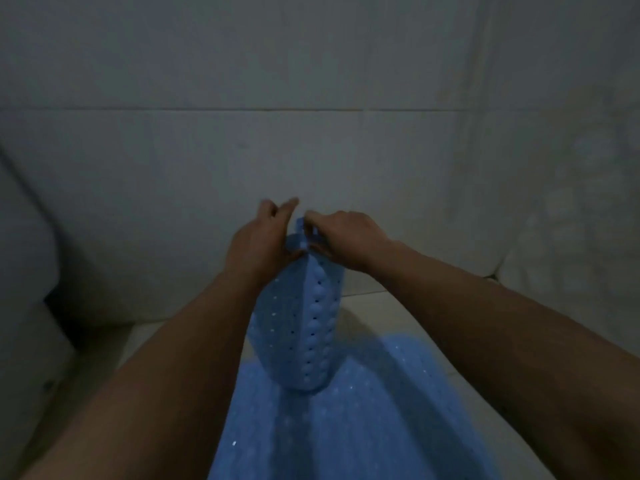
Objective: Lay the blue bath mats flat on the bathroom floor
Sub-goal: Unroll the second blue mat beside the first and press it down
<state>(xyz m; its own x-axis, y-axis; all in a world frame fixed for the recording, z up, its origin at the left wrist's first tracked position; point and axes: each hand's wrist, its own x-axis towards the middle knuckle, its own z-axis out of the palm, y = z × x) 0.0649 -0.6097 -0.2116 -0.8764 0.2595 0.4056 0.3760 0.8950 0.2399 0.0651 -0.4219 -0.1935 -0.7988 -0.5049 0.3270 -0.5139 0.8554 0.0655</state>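
Note:
A folded blue bath mat (304, 327) with small holes and bumps hangs upright in the air in front of me. My left hand (259, 237) and my right hand (343, 237) both pinch its top edge, close together, one on each side of the fold. Its lower end hangs just above another blue bath mat (346, 431), which lies spread on the pale bathroom floor (433, 341) between my forearms.
A white tiled wall (311, 133) stands straight ahead and another closes the right side. A white fixture (27, 271) with a dark gap under it sits at the left. The room is dim.

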